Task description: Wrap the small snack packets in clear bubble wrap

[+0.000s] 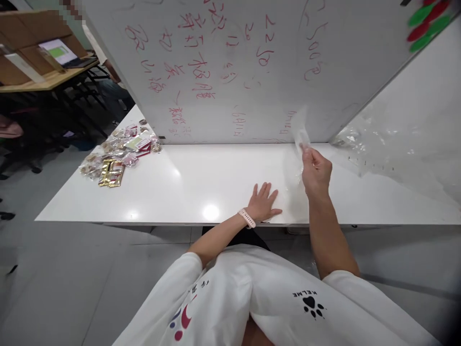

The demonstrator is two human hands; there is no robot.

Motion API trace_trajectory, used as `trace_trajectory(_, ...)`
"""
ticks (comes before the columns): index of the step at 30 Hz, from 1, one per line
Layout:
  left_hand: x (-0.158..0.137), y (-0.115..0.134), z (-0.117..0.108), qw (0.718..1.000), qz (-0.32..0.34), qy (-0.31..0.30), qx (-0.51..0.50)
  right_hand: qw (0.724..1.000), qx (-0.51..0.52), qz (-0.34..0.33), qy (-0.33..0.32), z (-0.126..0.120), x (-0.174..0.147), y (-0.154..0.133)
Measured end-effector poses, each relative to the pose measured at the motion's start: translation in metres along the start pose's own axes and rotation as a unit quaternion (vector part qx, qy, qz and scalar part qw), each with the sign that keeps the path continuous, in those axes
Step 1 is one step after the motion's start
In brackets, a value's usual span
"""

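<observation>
My left hand (264,203) lies on the white table (201,187) near its front edge, palm down with the fingers spread. To its right, my right hand (317,168) is raised above the tabletop, thumb and fingers pinched on a thin, see-through plastic bag (301,129). Part of the bag stands up above the fingers, in front of the whiteboard. Its lower part hangs toward the table between my hands, and its outline there is hard to make out.
A whiteboard (223,105) with red handwriting stands across the table's back. Clear plastic bags (389,149) spread over the right side. Several small packets (120,146) are heaped at the left, with gold packets (111,173) in front. Beyond, a laptop (63,52) stands on another desk near a person.
</observation>
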State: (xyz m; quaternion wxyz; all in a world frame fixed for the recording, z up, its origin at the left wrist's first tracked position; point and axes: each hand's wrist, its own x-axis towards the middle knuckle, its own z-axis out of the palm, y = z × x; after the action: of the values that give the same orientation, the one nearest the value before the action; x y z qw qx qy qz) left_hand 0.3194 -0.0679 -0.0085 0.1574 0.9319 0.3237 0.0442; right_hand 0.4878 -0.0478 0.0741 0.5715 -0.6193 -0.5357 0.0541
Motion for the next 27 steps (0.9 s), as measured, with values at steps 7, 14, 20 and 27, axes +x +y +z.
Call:
trace_trajectory(7,-0.08,-0.076,-0.046,0.964,-0.182,0.15,-0.122,0.924,-0.082,-0.168,-0.334,0.06,-0.067,-0.043)
trace_trajectory(14,-0.224,-0.262,-0.144,0.726,-0.574,0.375,0.061,0.849,-0.188,-0.19,-0.456,0.084,-0.127,-0.002)
trace_trajectory(20,-0.257,-0.365,-0.18,0.688,-0.679,0.255,0.006,0.859,-0.197,-0.212,-0.422,0.088,-0.134,0.003)
trace_trajectory(27,-0.288,-0.401,-0.162,0.685,-0.705,0.182,0.001,0.871,-0.181,-0.212,-0.405,0.091,-0.136,0.011)
